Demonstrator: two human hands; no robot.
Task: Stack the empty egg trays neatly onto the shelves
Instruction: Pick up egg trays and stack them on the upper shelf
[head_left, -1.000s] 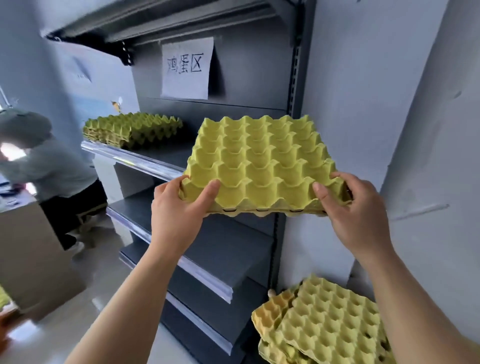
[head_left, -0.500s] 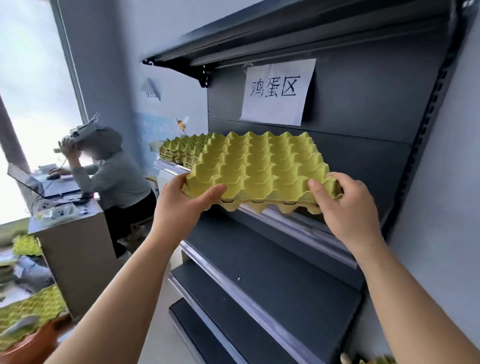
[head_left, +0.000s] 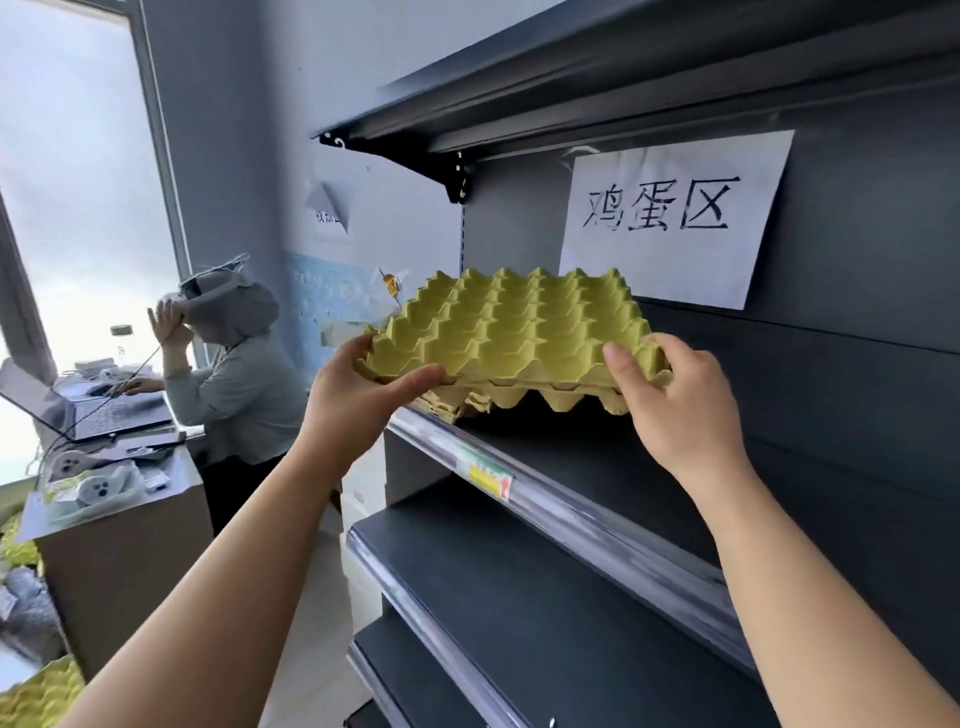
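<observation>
A yellow-green egg tray (head_left: 524, 322) hangs level just above the front of a dark metal shelf (head_left: 597, 467). My left hand (head_left: 358, 400) grips its near left corner, thumb on top. My right hand (head_left: 670, 400) grips its near right corner the same way. Under the tray's left part shows the edge of a low stack of egg trays (head_left: 447, 405) on that shelf, mostly hidden by the held tray.
A paper sign (head_left: 670, 218) hangs on the shelf's back panel under an upper shelf (head_left: 571, 88). Lower shelves (head_left: 519, 597) step out below. A seated person (head_left: 234, 374) works at a laptop desk (head_left: 104, 467) to the left. More egg trays (head_left: 47, 696) lie bottom left.
The held tray has moved left along the shelf and now sits over the stack there. The view has turned left and closer to the shelf.
</observation>
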